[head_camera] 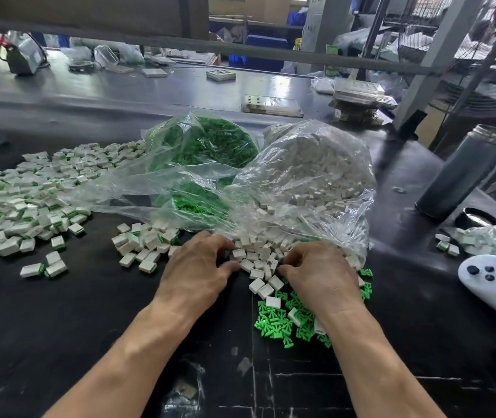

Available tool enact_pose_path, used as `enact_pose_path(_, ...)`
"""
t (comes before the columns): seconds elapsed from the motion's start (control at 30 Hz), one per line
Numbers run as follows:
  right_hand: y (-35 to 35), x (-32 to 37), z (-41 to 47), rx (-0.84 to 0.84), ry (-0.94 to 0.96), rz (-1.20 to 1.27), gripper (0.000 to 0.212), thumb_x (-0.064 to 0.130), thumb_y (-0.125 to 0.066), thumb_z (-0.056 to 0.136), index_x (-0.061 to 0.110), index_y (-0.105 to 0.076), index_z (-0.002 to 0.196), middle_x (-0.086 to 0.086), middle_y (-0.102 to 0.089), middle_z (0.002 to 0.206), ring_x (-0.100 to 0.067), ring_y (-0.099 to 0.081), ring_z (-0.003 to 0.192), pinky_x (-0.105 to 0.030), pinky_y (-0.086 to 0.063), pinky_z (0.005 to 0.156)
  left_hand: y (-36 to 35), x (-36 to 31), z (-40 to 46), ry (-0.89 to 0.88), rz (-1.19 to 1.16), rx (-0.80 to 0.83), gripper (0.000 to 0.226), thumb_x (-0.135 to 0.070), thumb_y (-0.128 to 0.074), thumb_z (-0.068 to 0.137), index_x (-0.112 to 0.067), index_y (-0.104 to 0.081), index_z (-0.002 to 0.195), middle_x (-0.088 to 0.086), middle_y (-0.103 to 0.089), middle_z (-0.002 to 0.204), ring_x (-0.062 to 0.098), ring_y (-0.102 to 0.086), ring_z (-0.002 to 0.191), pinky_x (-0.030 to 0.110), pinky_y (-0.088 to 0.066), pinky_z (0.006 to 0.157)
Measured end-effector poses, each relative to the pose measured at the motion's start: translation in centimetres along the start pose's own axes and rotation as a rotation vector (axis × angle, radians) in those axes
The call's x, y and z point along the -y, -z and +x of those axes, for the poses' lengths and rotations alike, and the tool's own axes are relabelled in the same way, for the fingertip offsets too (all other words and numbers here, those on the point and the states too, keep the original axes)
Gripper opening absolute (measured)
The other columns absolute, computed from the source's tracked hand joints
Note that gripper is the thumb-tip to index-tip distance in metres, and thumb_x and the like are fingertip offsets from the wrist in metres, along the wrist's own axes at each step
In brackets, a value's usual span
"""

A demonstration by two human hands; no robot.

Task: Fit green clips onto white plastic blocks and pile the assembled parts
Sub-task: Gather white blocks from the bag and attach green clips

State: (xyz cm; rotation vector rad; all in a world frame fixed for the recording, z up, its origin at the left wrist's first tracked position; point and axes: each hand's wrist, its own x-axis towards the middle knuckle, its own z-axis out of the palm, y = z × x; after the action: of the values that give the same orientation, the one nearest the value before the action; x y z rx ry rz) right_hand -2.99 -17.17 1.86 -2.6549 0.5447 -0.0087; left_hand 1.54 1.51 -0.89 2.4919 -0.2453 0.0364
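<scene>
Both forearms reach forward | left hand [195, 263] and right hand [319, 267] curled into white blocks [258, 260] between them, grip contents unclear | green clips [279, 321] nearest right wrist

One head-worn wide-angle view looks forward and down — close over the dark bench [59, 342] — workshop clutter behind.

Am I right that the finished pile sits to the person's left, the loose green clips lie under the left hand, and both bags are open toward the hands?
Not quite. In the head view the loose green clips lie under the right hand, not the left hand. The rest holds: the finished pile sits to the left, and both bags, clips and blocks, open toward the hands.
</scene>
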Motion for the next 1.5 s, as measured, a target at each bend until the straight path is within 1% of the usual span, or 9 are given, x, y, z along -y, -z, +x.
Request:
enact_pose_path(0.17, 0.1, 0.0, -0.4, -0.026, 0.024, 0.063, 0.009, 0.039, -0.070, 0.097, 0.031, -0.066, 0.096, 0.011, -0.066, 0.098, -0.016, -0.065, 0.099, -0.046, -0.052, 0.100, -0.1, -0.2, 0.0, -0.007, 0.013, -0.015, 0.019, -0.041, -0.078, 0.090, -0.036, -0.069, 0.106, -0.018, -0.058, 0.103, 0.010, -0.057, 0.102, 0.029, -0.045, 0.096)
enact_pose_path(0.33, -0.1, 0.2, -0.8, -0.162, 0.111, 0.297, 0.010, 0.035, -0.071, 0.098, 0.027, -0.066, 0.100, 0.011, -0.068, 0.089, -0.015, -0.068, 0.090, -0.041, -0.058, 0.089, 0.0, -0.6, -0.3, -0.053, -0.017, -0.088, 0.011, -0.031, -0.075, 0.094, -0.034, -0.065, 0.099, -0.018, -0.065, 0.092, 0.007, -0.064, 0.091, 0.025, -0.049, 0.083)
enact_pose_path(0.5, -0.8, 0.2, -1.0, -0.189, 0.168, 0.563, 0.008, 0.031, -0.075, 0.096, 0.030, -0.066, 0.095, 0.013, -0.069, 0.084, 0.003, -0.065, 0.079, -0.011, -0.052, 0.070, -0.1, -0.6, -0.4, -0.079, -0.155, -0.110, 0.013, -0.030, -0.074, 0.095, -0.036, -0.068, 0.105, -0.020, -0.064, 0.092, -0.008, -0.058, 0.081, 0.007, -0.038, 0.070)
enact_pose_path(0.6, -1.2, 0.5, -1.0, -0.160, 0.162, 0.741, 0.010, 0.028, -0.078, 0.094, 0.031, -0.069, 0.098, 0.012, -0.072, 0.086, 0.006, -0.066, 0.082, -0.010, -0.053, 0.070, -0.1, -0.6, -0.3, -0.068, -0.359, -0.106, 0.018, -0.021, -0.077, 0.093, -0.034, -0.072, 0.102, -0.018, -0.071, 0.088, -0.005, -0.065, 0.080, 0.005, -0.046, 0.069)
enact_pose_path(0.73, -1.3, 1.1, -1.2, -0.094, 0.170, 0.979, 0.012, 0.021, -0.079, 0.093, 0.028, -0.074, 0.101, 0.008, -0.077, 0.087, -0.002, -0.071, 0.078, -0.017, -0.054, 0.068, 0.1, -0.7, -0.3, -0.040, -0.854, -0.045, 0.020, -0.008, -0.078, 0.090, -0.027, -0.076, 0.093, -0.007, -0.078, 0.085, 0.002, -0.069, 0.066, 0.018, -0.054, 0.059)
enact_pose_path(0.87, -1.2, 1.4, -1.4, -0.037, 0.228, 1.075, 0.011, 0.013, -0.077, 0.093, 0.024, -0.076, 0.096, 0.005, -0.076, 0.080, -0.006, -0.067, 0.069, -0.018, -0.049, 0.061, 0.2, -1.1, -0.3, -0.008, -1.078, 0.010, 0.017, -0.012, -0.080, 0.083, -0.028, -0.079, 0.091, 0.003, -0.078, 0.087, 0.009, -0.071, 0.072, 0.019, -0.054, 0.054)
enact_pose_path(1.27, -2.0, 1.7, -1.8, -0.078, 0.334, 1.067, 0.014, 0.018, -0.075, 0.095, 0.032, -0.074, 0.094, 0.008, -0.075, 0.086, -0.008, -0.070, 0.080, -0.028, -0.052, 0.069, 0.3, -1.6, -1.1, -0.121, -0.886, 0.001, 0.015, -0.015, -0.079, 0.089, -0.029, -0.075, 0.090, -0.005, -0.074, 0.080, 0.003, -0.065, 0.066, 0.021, -0.053, 0.062)
enact_pose_path(1.37, -2.1, 1.7, -1.7, -0.071, 0.319, 1.071, 0.013, 0.016, -0.075, 0.095, 0.029, -0.073, 0.095, 0.007, -0.075, 0.085, -0.008, -0.070, 0.078, -0.025, -0.051, 0.068, 0.5, -1.6, -1.1, -0.106, -0.899, -0.016, 0.012, -0.025, -0.081, 0.085, -0.031, -0.075, 0.093, -0.002, -0.077, 0.088, 0.010, -0.072, 0.076, 0.028, -0.054, 0.066)
enact_pose_path(1.5, -2.1, 1.6, -1.7, -0.063, 0.319, 1.085, 0.015, 0.018, -0.075, 0.096, 0.033, -0.073, 0.094, 0.006, -0.075, 0.088, -0.010, -0.071, 0.081, -0.026, -0.052, 0.069, 0.6, -1.6, -1.1, -0.118, -0.905, -0.017, 0.012, -0.019, -0.080, 0.087, -0.028, -0.074, 0.093, -0.002, -0.078, 0.088, 0.009, -0.073, 0.075, 0.021, -0.054, 0.060)
